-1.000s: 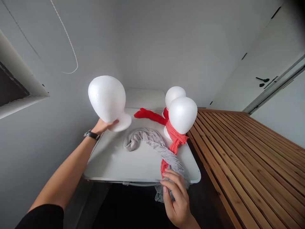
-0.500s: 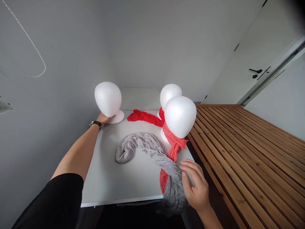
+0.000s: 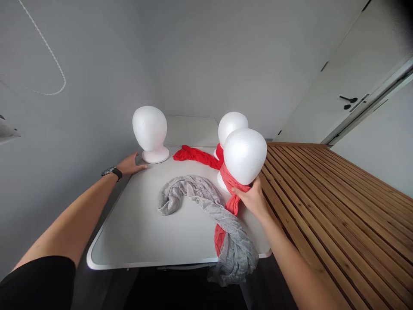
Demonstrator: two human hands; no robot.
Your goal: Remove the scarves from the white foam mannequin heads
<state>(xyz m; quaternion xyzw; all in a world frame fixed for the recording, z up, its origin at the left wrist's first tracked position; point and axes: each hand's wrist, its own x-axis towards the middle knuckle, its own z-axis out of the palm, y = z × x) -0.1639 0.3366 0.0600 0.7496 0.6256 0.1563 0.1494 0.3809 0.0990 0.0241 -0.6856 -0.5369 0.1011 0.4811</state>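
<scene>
A white foam mannequin head (image 3: 150, 129) stands bare on the table's far left. Just left of its base, my left hand (image 3: 129, 164) is open, thumb and fingers apart. My right hand (image 3: 253, 199) is closed around the neck of the front right foam mannequin head (image 3: 245, 155), over the coral scarf (image 3: 232, 185) tied there; some fingers are hidden behind. Behind it, partly covered, is another foam head (image 3: 231, 125) with a red scarf (image 3: 198, 156) trailing left. A grey scarf (image 3: 206, 202) curves across the table, its end hanging over the front edge.
The white table (image 3: 145, 241) has a rounded front left corner. Slatted wood (image 3: 322, 206) lies along its right side. Grey walls stand at the left and back, with a white door (image 3: 322, 94) at the right. A white cord (image 3: 48, 47) hangs at upper left.
My left hand has let go of the left head's base and moved left. My right hand has moved up and forward from beside the grey scarf to the front right head's neck.
</scene>
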